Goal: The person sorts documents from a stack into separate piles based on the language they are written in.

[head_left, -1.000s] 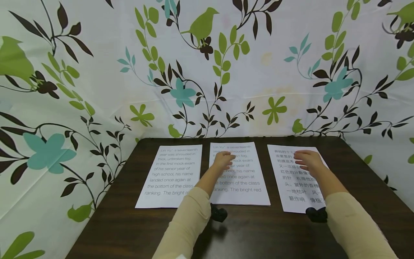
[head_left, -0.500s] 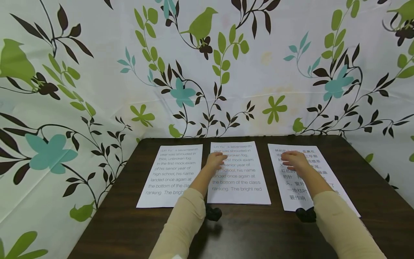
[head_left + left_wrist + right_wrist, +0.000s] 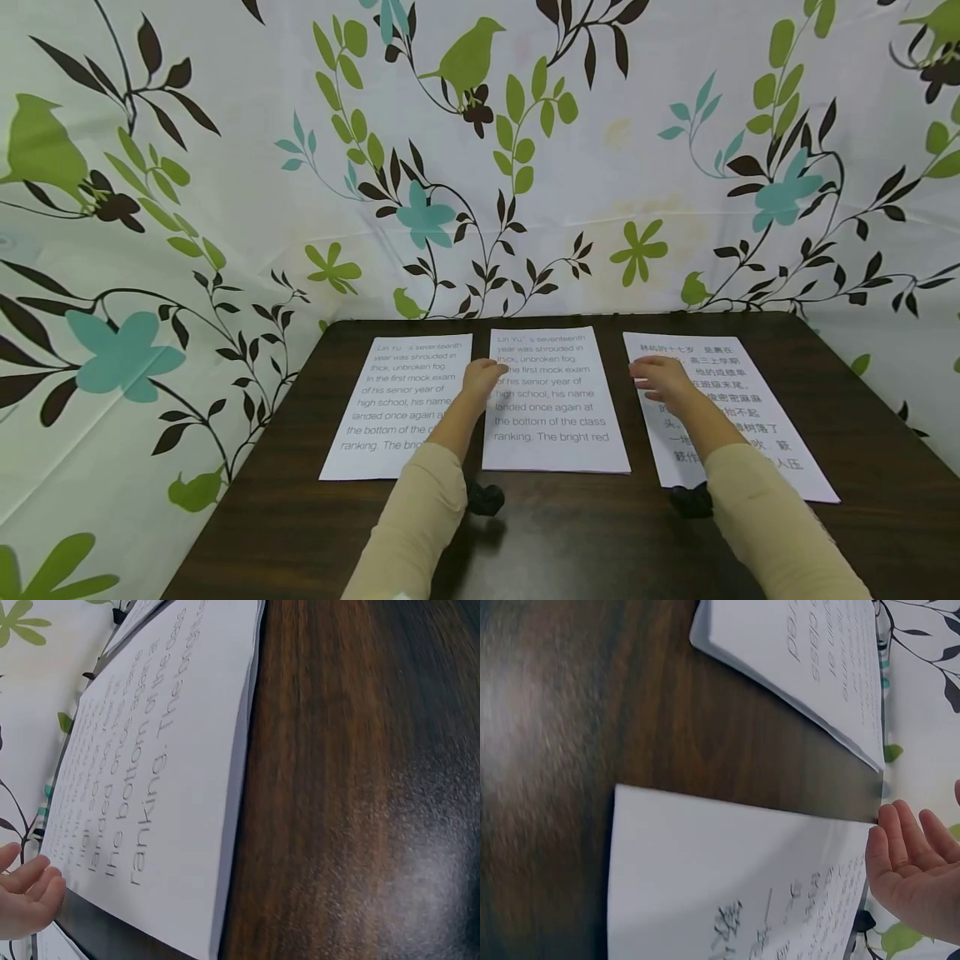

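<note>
Three sets of printed paper lie in a row. The left sheet [image 3: 405,379] and the middle stack [image 3: 558,454] carry English text; the right sheet [image 3: 772,433] carries Chinese characters. My left hand [image 3: 480,387], fingers loosely bent and holding nothing, hovers between the left and middle papers, overlapping the middle stack's left edge in the head view. My right hand [image 3: 663,387] is over the left part of the right sheet, hiding some characters. In the right wrist view its fingers [image 3: 905,832] are relaxed around an empty palm. The middle stack [image 3: 191,847] shows several layers at its edge in the left wrist view.
The papers lie on a dark brown wooden table [image 3: 570,542]. A white cloth [image 3: 555,250] printed with birds, leaves and flowers hangs behind the table and along its sides. Black wrist-worn devices [image 3: 485,498] sit under both wrists.
Both hands have drifted left in the head view, the left off the middle stack's text toward its left edge, the right toward the right sheet's left edge. The papers have stayed put.
</note>
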`<move>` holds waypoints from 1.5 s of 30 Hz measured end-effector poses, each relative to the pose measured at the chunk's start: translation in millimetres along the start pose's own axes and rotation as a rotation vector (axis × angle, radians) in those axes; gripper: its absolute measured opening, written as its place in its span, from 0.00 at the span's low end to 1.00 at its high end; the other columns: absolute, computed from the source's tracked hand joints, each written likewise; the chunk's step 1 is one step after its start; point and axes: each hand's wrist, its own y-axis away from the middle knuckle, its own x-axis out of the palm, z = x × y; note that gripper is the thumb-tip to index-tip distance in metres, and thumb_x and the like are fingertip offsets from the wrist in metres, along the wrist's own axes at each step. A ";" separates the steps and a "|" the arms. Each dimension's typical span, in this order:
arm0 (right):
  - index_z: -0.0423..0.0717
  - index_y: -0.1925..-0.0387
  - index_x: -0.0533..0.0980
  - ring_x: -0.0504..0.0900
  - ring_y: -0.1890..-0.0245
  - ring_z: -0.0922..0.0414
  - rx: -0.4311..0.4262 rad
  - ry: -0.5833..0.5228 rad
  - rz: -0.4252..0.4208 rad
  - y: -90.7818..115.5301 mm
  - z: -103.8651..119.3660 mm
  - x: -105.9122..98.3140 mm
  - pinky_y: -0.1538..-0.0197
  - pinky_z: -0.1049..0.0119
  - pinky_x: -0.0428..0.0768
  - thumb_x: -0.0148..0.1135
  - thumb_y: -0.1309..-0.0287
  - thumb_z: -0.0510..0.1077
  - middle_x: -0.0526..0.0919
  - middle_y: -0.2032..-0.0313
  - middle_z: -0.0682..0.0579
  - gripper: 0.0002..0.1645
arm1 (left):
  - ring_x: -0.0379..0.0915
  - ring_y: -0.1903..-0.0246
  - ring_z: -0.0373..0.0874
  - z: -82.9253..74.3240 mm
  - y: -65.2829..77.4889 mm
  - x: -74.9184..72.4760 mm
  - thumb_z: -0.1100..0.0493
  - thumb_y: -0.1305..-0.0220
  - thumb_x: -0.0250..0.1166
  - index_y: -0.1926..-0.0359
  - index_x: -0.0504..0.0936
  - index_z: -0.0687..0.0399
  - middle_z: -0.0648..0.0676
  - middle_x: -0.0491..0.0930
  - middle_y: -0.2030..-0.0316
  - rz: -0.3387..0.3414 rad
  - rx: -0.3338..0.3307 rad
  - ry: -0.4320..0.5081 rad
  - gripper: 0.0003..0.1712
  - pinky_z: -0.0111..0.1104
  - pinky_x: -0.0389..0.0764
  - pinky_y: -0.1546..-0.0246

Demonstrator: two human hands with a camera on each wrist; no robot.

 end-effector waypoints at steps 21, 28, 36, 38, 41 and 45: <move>0.29 0.45 0.58 0.65 0.49 0.41 0.044 -0.005 0.053 -8.1 -8.3 29.5 0.52 0.55 0.68 0.48 0.42 0.44 0.63 0.47 0.33 0.28 | 0.64 0.52 0.58 18.6 -0.8 -9.3 0.61 0.48 0.58 0.52 0.70 0.70 0.64 0.69 0.53 -0.066 -0.032 0.071 0.23 0.45 0.65 0.52; 0.30 0.46 0.60 0.66 0.50 0.43 0.036 0.001 0.047 -9.0 -8.0 33.0 0.52 0.55 0.68 0.47 0.42 0.44 0.66 0.49 0.35 0.26 | 0.63 0.51 0.58 18.8 -0.9 -9.6 0.60 0.48 0.57 0.52 0.70 0.70 0.64 0.68 0.52 -0.055 -0.017 0.085 0.23 0.44 0.64 0.51; 0.29 0.47 0.61 0.66 0.49 0.42 0.044 0.004 0.038 -9.8 -8.6 34.4 0.52 0.55 0.69 0.46 0.41 0.44 0.67 0.49 0.35 0.26 | 0.62 0.50 0.57 19.7 -0.6 -9.8 0.60 0.48 0.57 0.51 0.70 0.69 0.64 0.68 0.51 -0.067 -0.017 0.072 0.23 0.44 0.64 0.50; 0.29 0.47 0.61 0.66 0.50 0.42 0.042 0.006 0.036 -9.7 -8.2 34.4 0.53 0.56 0.69 0.46 0.42 0.44 0.67 0.50 0.35 0.25 | 0.62 0.50 0.57 19.4 -0.1 -9.8 0.60 0.48 0.57 0.51 0.70 0.69 0.64 0.68 0.51 -0.068 -0.011 0.074 0.24 0.44 0.64 0.50; 0.29 0.47 0.62 0.67 0.50 0.43 0.038 0.011 0.032 -9.2 -7.0 34.6 0.53 0.55 0.69 0.47 0.42 0.43 0.67 0.50 0.35 0.25 | 0.62 0.50 0.58 18.5 0.6 -9.4 0.60 0.49 0.57 0.51 0.70 0.69 0.64 0.68 0.51 -0.072 -0.004 0.076 0.24 0.44 0.64 0.51; 0.30 0.48 0.62 0.67 0.50 0.43 0.035 0.013 0.021 -9.3 -6.2 35.0 0.52 0.54 0.68 0.47 0.43 0.44 0.67 0.50 0.35 0.25 | 0.61 0.49 0.58 17.3 0.9 -8.6 0.61 0.49 0.57 0.49 0.69 0.69 0.64 0.67 0.50 -0.080 -0.006 0.087 0.25 0.44 0.63 0.50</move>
